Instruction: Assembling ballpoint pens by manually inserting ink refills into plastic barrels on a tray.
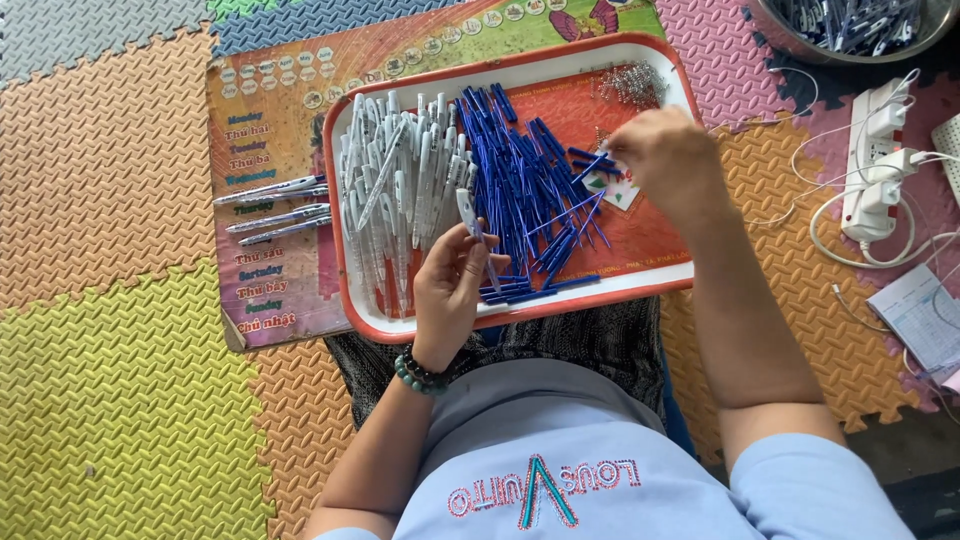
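Observation:
A red tray [520,310] with a white rim rests on my lap. In it lie a heap of white pen barrels [395,185] on the left, a pile of blue pen refills [520,195] in the middle and small metal springs [632,84] at the far right corner. My left hand [452,285] holds one white pen barrel [468,212] upright over the tray's near side. My right hand [672,165] reaches over the right of the tray, its fingertips pinching a blue refill [590,165] at the edge of the pile.
Several finished pens [275,210] lie on a colourful printed board [270,150] left of the tray. A metal bowl [850,25] of blue parts stands at top right. A white power strip [875,150] with cables and a paper sheet [920,315] lie at right on foam floor mats.

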